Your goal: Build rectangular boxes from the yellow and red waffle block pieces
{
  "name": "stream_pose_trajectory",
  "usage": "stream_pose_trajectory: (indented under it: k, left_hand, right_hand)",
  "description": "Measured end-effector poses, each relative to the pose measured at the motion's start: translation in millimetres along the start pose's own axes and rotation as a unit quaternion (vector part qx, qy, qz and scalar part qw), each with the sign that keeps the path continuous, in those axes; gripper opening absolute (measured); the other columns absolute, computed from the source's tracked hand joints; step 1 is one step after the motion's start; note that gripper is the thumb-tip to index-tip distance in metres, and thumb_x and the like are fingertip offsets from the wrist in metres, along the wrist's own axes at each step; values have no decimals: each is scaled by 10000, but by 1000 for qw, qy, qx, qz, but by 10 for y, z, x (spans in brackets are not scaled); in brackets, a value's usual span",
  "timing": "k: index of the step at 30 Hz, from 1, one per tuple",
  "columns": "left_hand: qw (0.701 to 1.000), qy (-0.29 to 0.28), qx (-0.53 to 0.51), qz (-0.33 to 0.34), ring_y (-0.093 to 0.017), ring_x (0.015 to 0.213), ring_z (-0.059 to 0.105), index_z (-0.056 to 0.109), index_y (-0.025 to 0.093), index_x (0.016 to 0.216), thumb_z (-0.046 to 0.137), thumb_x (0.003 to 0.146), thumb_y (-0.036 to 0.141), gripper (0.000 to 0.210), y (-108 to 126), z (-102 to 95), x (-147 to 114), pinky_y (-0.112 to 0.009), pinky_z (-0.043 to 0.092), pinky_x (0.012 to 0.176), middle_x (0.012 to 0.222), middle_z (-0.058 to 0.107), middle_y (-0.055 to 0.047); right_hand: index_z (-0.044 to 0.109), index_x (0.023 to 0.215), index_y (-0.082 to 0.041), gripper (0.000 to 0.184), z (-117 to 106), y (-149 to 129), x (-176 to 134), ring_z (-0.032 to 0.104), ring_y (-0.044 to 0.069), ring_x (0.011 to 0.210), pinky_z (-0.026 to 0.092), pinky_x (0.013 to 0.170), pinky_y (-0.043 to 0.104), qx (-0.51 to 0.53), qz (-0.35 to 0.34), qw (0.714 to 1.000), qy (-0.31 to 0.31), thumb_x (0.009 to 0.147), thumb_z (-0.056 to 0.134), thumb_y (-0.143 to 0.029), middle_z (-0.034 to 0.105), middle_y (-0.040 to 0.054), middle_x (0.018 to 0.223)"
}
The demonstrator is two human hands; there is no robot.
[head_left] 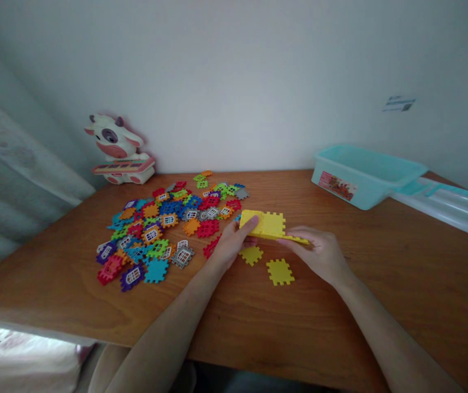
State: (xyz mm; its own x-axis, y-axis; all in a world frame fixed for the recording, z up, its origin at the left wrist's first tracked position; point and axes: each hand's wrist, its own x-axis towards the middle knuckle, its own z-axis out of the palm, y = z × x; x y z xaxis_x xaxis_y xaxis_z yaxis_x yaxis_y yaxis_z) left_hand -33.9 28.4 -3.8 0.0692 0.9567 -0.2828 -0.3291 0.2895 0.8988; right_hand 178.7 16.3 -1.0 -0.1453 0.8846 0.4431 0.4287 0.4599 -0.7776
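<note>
Wooden tabletop (pixel 234 333), one, bare along its near edge.

Loose yellow tile (pixel 280 272), one, notched on its sides, flat on the wood below the hands. Second yellow tile (pixel 251 255), turned cornerwise, just beyond and to the left.

Left hand (pixel 232 240), closed on the left end of a yellow assembly (pixel 273 224), thumb on top; the assembly is in front of the person, raised over the tabletop. Right hand (pixel 321 254), thumb and fingers pinched narrowly on an edge-on yellow tile (pixel 297 239) at the assembly's right end (whether the two are locked together cannot be told).

Light-blue tile (pixel 156 271), one, at the near side of a heap of coloured tiles (pixel 168 210): red, purple, orange, green, blue and grey, several with white window inserts.

Clear lid (pixel 450 204), with turquoise parts, at right. Turquoise box (pixel 336 185), open-topped, picture sticker on its front, just beside the lid.

Cow toy (pixel 114 144), with keyboard, back left.

Wall label (pixel 399 103), one, upper right.
</note>
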Motion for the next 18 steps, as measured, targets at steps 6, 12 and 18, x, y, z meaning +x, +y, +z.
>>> stream_pose_trajectory:
  k: [6,12,18]
  left_hand:
    - [1000,6,-2,3,-97,605,639,700,138,1009,878,680,516,532,-3,20,-17,-215,554,586,964,750,-87]
    - [1000,-5,-16,24,-102,643,660,703,153,997,885,675,498,505,18,-12,13,-210,567,601,1022,754,-88]
    - [993,26,-98,53,-115,703,688,663,175,1019,911,649,405,501,102,-105,78,-219,584,649,1032,748,-66]
  right_hand:
    - [775,769,-313,150,-7,-33,2,733,249,731,613,743,411,-1,-14,1000,0,803,759,-458,790,29,841]
    - [730,1078,-296,402,45,39,-12,726,279,954,573,910,456,8,6,1000,7,743,823,-497,770,57,1067]
    - [666,1053,-225,574,-101,219,35,686,294,961,560,868,458,-51,117,991,-44,701,788,-662,715,106,1056]
